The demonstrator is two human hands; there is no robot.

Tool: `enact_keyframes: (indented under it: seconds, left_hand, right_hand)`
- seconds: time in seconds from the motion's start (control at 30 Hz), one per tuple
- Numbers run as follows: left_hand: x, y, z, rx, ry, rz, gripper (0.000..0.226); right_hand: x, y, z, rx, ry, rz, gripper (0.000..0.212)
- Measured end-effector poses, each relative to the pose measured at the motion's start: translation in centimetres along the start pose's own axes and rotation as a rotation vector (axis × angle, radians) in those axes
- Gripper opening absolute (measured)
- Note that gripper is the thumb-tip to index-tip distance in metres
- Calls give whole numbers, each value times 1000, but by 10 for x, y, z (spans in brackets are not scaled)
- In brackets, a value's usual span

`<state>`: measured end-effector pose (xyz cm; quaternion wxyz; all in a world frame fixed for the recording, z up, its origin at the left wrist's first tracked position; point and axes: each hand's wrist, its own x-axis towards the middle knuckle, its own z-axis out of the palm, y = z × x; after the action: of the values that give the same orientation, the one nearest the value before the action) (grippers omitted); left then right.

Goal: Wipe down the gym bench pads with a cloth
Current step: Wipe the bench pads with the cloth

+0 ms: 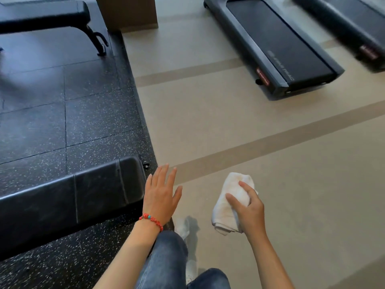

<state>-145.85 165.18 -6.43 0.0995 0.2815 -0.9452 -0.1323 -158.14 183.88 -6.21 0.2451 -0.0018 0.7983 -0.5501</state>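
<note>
Far left I see a second bench on the dark speckled rubber floor, well apart from me. Near left lies the bench pad I take to be the one to wipe: a black pad with seams across it, its long axis running from the near-left edge of the view up and right, its end stopping close to the border where the rubber meets the beige floor.

Just right of that pad end hangs my left hand, flat and spread, fingers straight, holding nothing; a red bead bracelet sits on the wrist. I cannot tell whether its edge touches the pad or only overlaps it from this angle.

Further right, over the beige floor, my right hand grips the white cloth, folded into a roll, thumb and fingers curled round its middle.

So the pad lies to the left of the cloth, with the empty left hand between them. The left hand is nearer the pad, but the cloth sits in the right, so I judge the cloth must travel left, past the left hand, then stroke along the pad's length. No wiping contact yet.

Far right stand 2 treadmills.
</note>
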Motion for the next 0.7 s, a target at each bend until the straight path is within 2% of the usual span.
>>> enact_keyframes:
  seconds: [0.3,0.53,0.7]
  left_hand:
    - [143,-30,11,-10,-49,-47,49]
    - [268,-48,1,-19,-53,-24,49]
    - [344,-60,4,-57,-58,-92,46]
  right_hand:
    - [138,-76,44,13,-64,-60,44]
    - [244,-155,92,-76,-143,-120,42]
    - [312,-197,118,-84,-198,-151,41]
